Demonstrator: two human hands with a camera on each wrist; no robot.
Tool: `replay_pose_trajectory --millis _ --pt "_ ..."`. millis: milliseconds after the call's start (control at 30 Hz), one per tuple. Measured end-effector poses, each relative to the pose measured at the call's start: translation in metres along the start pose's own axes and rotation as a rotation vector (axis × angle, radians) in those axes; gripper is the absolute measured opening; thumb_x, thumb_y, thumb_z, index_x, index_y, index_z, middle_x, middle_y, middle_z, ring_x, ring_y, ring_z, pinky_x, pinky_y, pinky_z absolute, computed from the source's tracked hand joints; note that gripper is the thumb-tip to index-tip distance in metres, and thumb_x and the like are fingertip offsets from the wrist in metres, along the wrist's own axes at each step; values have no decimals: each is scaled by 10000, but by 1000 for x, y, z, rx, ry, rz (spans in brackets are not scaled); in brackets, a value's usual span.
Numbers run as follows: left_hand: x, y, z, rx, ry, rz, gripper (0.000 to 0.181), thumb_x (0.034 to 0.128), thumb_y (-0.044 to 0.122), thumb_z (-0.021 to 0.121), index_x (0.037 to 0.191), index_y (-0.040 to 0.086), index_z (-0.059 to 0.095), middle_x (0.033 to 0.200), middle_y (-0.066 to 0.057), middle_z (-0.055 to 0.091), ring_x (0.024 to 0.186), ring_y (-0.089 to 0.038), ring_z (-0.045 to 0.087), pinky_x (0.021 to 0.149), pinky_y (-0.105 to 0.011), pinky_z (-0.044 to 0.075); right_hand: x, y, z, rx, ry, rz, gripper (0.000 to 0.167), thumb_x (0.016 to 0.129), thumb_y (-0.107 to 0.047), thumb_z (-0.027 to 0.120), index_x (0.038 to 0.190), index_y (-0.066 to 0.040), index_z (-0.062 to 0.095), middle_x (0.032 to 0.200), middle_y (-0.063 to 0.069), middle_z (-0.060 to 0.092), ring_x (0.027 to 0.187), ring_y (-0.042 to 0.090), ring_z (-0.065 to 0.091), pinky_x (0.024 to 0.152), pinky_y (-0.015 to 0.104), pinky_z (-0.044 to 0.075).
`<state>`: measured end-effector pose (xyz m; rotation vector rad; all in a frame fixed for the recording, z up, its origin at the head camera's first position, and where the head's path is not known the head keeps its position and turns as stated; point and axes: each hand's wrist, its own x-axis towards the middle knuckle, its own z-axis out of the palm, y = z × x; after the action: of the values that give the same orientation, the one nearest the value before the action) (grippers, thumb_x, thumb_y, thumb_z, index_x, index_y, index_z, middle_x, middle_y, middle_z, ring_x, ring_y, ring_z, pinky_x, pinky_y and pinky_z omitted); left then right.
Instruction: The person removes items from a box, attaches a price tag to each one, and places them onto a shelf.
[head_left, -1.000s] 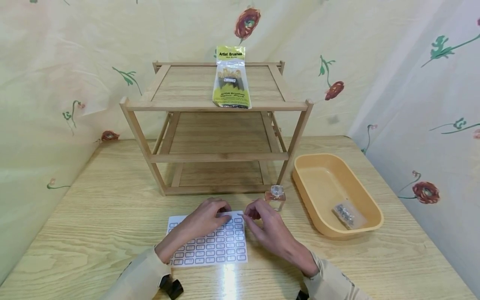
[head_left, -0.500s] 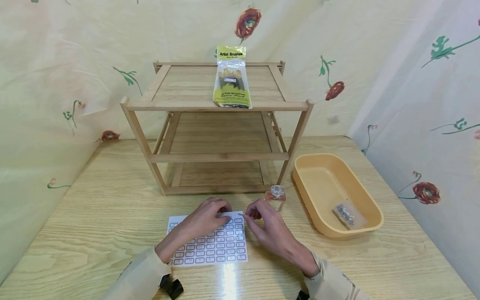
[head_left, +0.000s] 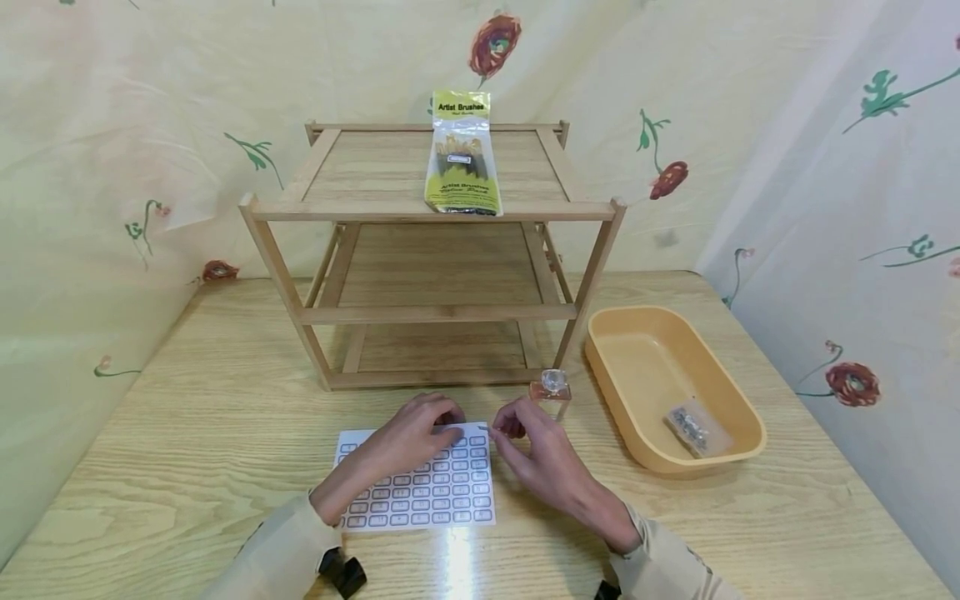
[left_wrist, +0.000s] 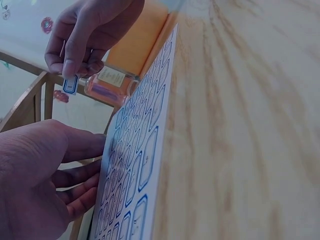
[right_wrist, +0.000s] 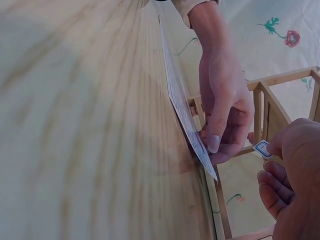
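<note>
So in the head view, bottom centre, the right hand point(head_left: 536, 458) has its thumb and fingers pinched on a tiny white label with a blue border point(left_wrist: 70, 86). From up there it's just a sliver at the sheet's upper right corner; the left wrist view shows its printed frame properly, held clear of the sheet. The print's too small to read.

The left hand point(head_left: 405, 437) rests at the top edge of a white paper sheet of blue-framed rectangular labels point(head_left: 411, 506), lying on the surface. Left wrist view again: thumb and fingers apart, loosely bent, tips at the sheet.

Just past the right hand is a pinkish clear glass bottle point(head_left: 551, 390); only the left wrist view shows its pale front label. Frame right: yellow plastic tray point(head_left: 637, 358). Upper centre: wooden three-tier rack point(head_left: 438, 313) with a yellow-and-clear Artist Brushes packet point(head_left: 463, 179) on top.
</note>
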<state>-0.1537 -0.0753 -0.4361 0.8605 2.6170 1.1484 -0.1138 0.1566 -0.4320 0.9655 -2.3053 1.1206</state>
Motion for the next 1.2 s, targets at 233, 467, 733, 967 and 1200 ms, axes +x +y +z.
replay_pose_trajectory --millis 233,467,733,967,1200 --pt "0 3 0 7 20 33 105 1017 134 663 1096 91 716 1046 22 653 1005 -159 624 882 -381 538 -1 0 -2 13 -1 6 282 859 154 718 991 -60 592 927 -1 614 796 103 585 657 276 553" --pt "2 10 0 -87 44 111 116 1050 166 627 1071 92 714 971 69 661 901 -112 622 788 -305 541 -1 0 -5 33 -11 43 282 866 149 721 1001 -63 592 914 -16 613 788 92 585 661 248 540" --pt "2 21 0 -179 42 153 172 1084 195 572 1087 61 679 951 -29 670 852 -117 587 754 -291 517 -2 0 -6 32 -12 60 286 881 147 715 1009 -72 583 917 -22 608 789 87 583 644 256 533" --pt "2 28 0 -179 25 157 151 1083 175 569 1090 57 664 957 48 611 857 -124 565 742 -284 506 -3 0 -6 29 2 78 282 882 139 718 1009 -78 591 919 -27 610 790 89 581 639 263 530" --pt "1 28 2 -152 28 164 115 1076 166 582 1054 84 659 961 55 595 864 -117 559 754 -288 508 -4 0 -7 1 10 86 284 873 143 725 1002 -74 595 912 -27 609 791 85 580 645 260 530"
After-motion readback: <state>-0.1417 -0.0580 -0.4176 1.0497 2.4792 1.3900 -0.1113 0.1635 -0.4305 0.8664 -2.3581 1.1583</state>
